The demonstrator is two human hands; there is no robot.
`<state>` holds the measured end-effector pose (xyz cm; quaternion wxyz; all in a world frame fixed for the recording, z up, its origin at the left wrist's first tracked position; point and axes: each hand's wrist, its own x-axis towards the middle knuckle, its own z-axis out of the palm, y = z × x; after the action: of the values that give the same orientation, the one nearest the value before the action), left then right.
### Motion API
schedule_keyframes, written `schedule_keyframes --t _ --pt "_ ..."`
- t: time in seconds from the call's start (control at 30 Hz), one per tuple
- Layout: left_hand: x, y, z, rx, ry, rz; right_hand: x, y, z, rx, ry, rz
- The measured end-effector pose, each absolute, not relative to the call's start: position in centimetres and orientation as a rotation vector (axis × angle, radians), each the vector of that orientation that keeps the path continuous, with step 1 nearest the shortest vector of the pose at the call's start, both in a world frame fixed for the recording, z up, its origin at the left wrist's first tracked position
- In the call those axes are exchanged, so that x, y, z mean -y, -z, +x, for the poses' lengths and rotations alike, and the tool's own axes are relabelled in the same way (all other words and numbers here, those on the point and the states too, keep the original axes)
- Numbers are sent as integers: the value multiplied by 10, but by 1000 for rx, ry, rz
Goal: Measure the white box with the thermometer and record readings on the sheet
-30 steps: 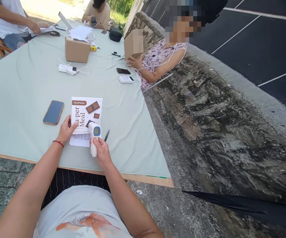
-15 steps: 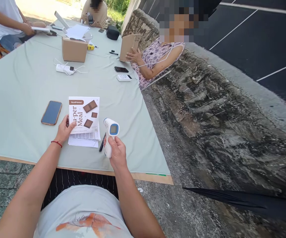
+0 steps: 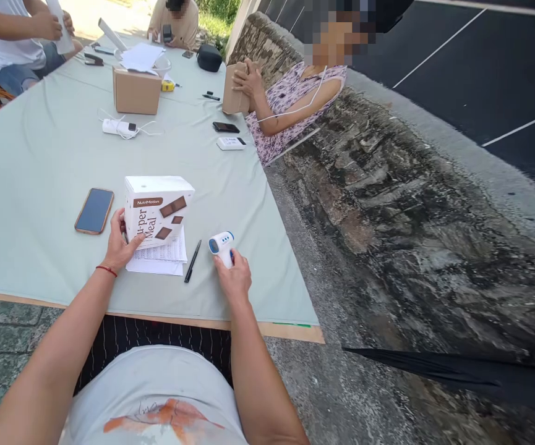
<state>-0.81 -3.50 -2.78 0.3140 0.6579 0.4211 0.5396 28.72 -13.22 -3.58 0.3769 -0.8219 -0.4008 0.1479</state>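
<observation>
My left hand (image 3: 122, 240) is closed around the lower left side of a white box (image 3: 159, 188) printed with brown squares, tilted so its top shows. Beneath the box lie printed paper sheets (image 3: 165, 264). My right hand (image 3: 234, 275) grips the handle of a white and blue infrared thermometer (image 3: 221, 245), its small screen facing up and left. Between the sheets and my right hand rests a black pen (image 3: 192, 262). A phone in a brown case (image 3: 94, 211) lies face up left of the box.
Farther along the cloth-covered table (image 3: 39, 185) stand a cardboard box (image 3: 136, 91) topped with papers, a white device with cords (image 3: 119, 128), a dark phone (image 3: 226, 127) and a black case (image 3: 209, 58). A person at right holds a brown carton (image 3: 235, 89). Two more people sit at the far end.
The white box has tipped, bringing its top into view. My right hand has moved right and turned the thermometer, away from the pen. The person at right has turned the carton; another person lifts white paper.
</observation>
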Motion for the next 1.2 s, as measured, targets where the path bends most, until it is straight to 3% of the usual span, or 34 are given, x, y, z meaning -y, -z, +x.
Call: schedule_keyframes --t 0.23,0.37,0.5,0.6,0.77,0.9,1.07,1.2 --pt "27 29 -11 -1109 -1453 1820 134 58 317 1155 -187 -2286" --pt "26 33 -15 -1355 -1519 1938 133 57 308 1215 11 -2135" --pt "32 34 -8 -1564 -1791 2184 125 54 276 1371 -263 -1923" --pt "44 31 5 -1444 -1832 2503 116 49 253 1404 -413 -2023" --pt "62 24 27 -879 -1101 3017 107 39 247 1544 -401 -2163" --pt "64 22 33 -651 -588 3082 110 41 261 1552 -584 -1915" --pt "63 22 32 -692 -451 3032 122 60 264 1202 -854 -1433" --pt "63 19 31 -698 -388 3027 128 67 252 1093 -828 -1336"
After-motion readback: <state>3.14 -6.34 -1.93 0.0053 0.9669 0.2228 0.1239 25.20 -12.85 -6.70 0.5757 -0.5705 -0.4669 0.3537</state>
